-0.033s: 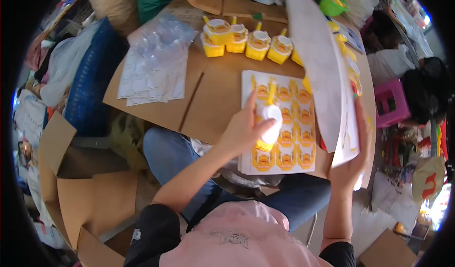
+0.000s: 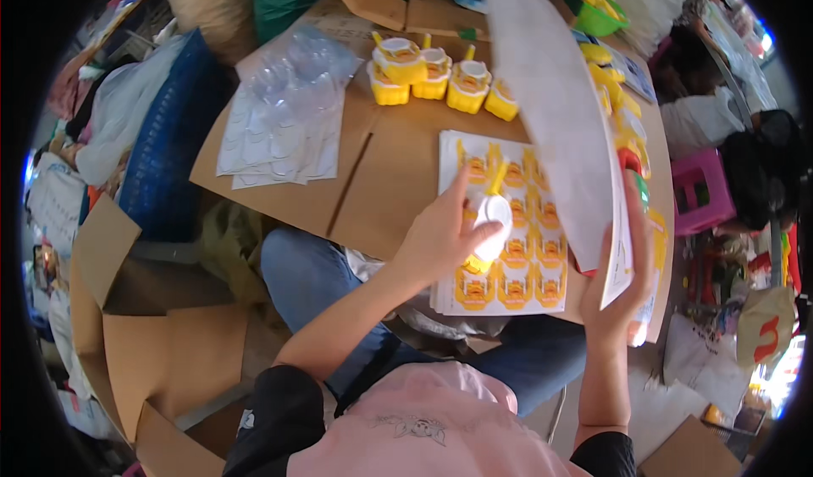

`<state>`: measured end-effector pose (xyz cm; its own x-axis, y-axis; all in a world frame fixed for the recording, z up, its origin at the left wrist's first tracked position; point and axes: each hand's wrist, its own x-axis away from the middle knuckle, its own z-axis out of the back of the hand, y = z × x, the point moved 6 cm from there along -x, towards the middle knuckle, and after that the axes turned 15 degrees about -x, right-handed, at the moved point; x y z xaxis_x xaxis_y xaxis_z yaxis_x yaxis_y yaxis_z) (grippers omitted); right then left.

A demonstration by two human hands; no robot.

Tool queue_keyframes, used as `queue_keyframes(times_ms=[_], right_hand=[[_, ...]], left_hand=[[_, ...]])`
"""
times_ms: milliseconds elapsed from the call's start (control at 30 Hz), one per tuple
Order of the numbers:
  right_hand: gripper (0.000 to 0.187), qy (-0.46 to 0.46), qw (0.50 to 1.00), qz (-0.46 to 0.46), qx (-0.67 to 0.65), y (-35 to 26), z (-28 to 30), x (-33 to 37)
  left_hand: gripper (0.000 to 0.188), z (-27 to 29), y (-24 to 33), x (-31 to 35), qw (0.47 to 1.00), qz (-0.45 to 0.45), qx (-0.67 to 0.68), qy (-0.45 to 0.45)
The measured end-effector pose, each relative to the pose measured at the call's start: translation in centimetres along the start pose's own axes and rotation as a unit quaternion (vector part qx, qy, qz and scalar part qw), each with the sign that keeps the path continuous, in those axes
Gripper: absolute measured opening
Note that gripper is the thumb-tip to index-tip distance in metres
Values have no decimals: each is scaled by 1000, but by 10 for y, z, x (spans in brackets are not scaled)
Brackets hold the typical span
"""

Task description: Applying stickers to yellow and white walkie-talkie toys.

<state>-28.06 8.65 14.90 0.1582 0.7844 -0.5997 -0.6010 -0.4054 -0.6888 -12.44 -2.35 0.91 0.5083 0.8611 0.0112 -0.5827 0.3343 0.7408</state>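
Note:
My left hand (image 2: 434,236) is closed around a small yellow-and-white plastic container (image 2: 493,220) with a yellow stick-like handle. It holds this over a stack of sticker sheets (image 2: 517,284) printed with orange-and-yellow labels. At the right, my right hand (image 2: 628,286) grips the lower edge of a large white sheet (image 2: 555,113), raised upright and curving away from me. Its blank side faces left, and it hides part of the stack and table. Beyond the stack stand several similar yellow containers (image 2: 467,86), one resting on top of others.
Cut white sheets (image 2: 279,151) lie at the table's left under clear plastic packaging (image 2: 296,71). More yellow pieces (image 2: 625,104) sit right of the raised sheet. An open cardboard box (image 2: 174,350) stands at lower left, a pink stool (image 2: 705,191) at right.
The raised sheet has swung left in my right hand and now covers more of the container row and the sticker stack. My left hand still holds the container, with little movement.

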Motion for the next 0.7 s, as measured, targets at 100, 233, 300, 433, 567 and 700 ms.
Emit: queue_keyframes(times_ms=[100, 233, 300, 433, 567, 700], right_hand=[[40, 17, 998, 14, -59, 3, -26, -19], [36, 82, 973, -104, -190, 10, -51, -45], [37, 88, 975, -40, -199, 3, -74, -61], [64, 18, 968, 166, -187, -16, -142, -67], [58, -118, 975, 167, -92, -21, -236, -47], [60, -141, 974, 177, 31, 7, -339, -24]], left_hand=[[84, 73, -23, -7, 970, 20, -206, 128], [68, 196, -80, -27, 715, 100, -613, 321], [61, 230, -120, -46, 689, 100, -658, 288], [18, 300, -168, -72, 902, 2, -358, 242], [21, 398, -178, -52, 926, 7, -191, 325], [27, 444, -164, -43, 905, 19, -162, 392]])
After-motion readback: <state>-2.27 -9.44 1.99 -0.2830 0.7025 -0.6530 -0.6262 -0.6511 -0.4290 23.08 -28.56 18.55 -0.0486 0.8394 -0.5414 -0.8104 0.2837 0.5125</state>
